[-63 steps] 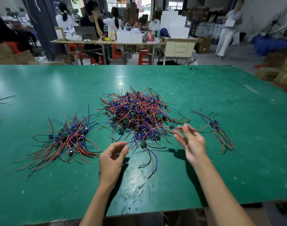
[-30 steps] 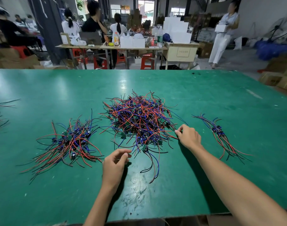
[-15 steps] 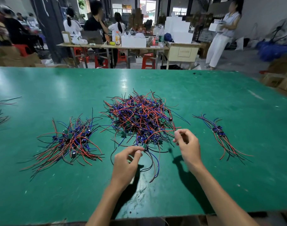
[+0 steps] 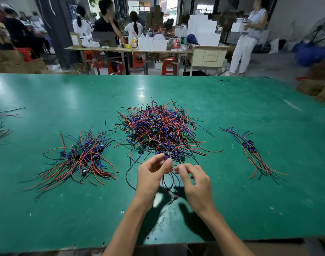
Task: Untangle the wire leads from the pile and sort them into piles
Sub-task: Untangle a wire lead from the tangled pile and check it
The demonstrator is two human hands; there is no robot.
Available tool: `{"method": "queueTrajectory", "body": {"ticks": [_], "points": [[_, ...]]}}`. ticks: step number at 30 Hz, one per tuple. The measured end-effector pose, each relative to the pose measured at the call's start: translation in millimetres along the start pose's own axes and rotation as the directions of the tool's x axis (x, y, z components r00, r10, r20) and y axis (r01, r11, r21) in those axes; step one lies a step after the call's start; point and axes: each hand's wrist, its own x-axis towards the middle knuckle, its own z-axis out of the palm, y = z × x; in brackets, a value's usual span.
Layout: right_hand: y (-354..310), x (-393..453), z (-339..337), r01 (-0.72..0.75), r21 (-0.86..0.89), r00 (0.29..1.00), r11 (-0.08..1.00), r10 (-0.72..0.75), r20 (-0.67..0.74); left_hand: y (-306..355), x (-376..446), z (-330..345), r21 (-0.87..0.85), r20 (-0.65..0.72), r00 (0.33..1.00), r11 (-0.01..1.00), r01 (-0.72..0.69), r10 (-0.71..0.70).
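A big tangled pile [image 4: 161,130] of red, blue and black wire leads with small green boards lies in the middle of the green table [image 4: 232,100]. A looser sorted pile [image 4: 80,159] lies to its left, and a small neat bundle [image 4: 250,150] lies to the right. My left hand [image 4: 152,174] pinches one lead [image 4: 167,155] by its small component, just in front of the big pile. The lead's wires [image 4: 172,183] hang down between my hands. My right hand [image 4: 193,182] is beside it, fingers curled, thumb and forefinger pinched close to those wires.
More wire ends [image 4: 0,130] lie at the table's far left edge. The table's front edge [image 4: 158,245] runs just below my forearms. Beyond the table, people sit at a cluttered bench [image 4: 128,48], and a person in white [image 4: 248,36] stands at the right.
My left hand has lifted a lead off the front of the big pile and raised it. My right hand has moved left, close to the left hand and the hanging wires.
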Motion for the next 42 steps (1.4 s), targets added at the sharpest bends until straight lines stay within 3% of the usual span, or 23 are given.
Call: {"method": "queueTrajectory", "body": {"ticks": [3,5,9,12,14,19,24,32,42], "points": [[-12.8,20.3,-1.8,-0.249,0.361,0.966,0.899,0.205,0.155,3.8,1.2,-7.9,0.264,0.05,0.995,0.96,-0.095,0.085],[-17.6,33.4,-2.8,-0.37,0.483,0.923,0.794,0.253,0.291,6.9,4.0,-14.3,0.468,0.117,0.985,0.868,-0.166,0.125],[-9.0,32.1,3.3,-0.39,0.54,0.921,0.746,0.323,0.218,5.6,8.7,-24.0,0.629,0.182,0.965,0.733,-0.261,0.189],[2.1,23.8,8.7,-0.457,0.652,0.866,0.604,0.471,0.17,-4.8,8.3,-28.1,0.667,0.133,0.98,0.718,-0.198,0.147],[7.3,21.0,10.5,-0.462,0.679,0.851,0.571,0.501,0.158,-15.3,5.6,-31.3,0.698,0.095,0.987,0.698,-0.158,0.129],[11.3,20.2,13.0,-0.443,0.726,0.846,0.526,0.514,0.144,-32.4,0.6,-32.8,0.709,0.04,0.967,0.675,-0.204,0.251],[18.2,19.2,10.0,-0.396,0.83,0.81,0.392,0.575,0.115,-37.2,1.5,-39.2,0.689,-0.048,0.95,0.699,-0.193,0.309],[19.8,17.6,6.2,-0.323,0.91,0.777,0.259,0.622,0.098,-34.2,-2.4,-37.9,0.633,-0.011,0.933,0.725,-0.272,0.36],[23.0,16.0,2.5,-0.306,0.93,0.776,0.205,0.619,0.119,-32.1,-5.9,-37.3,0.628,0.0,0.938,0.73,-0.27,0.347]]}}
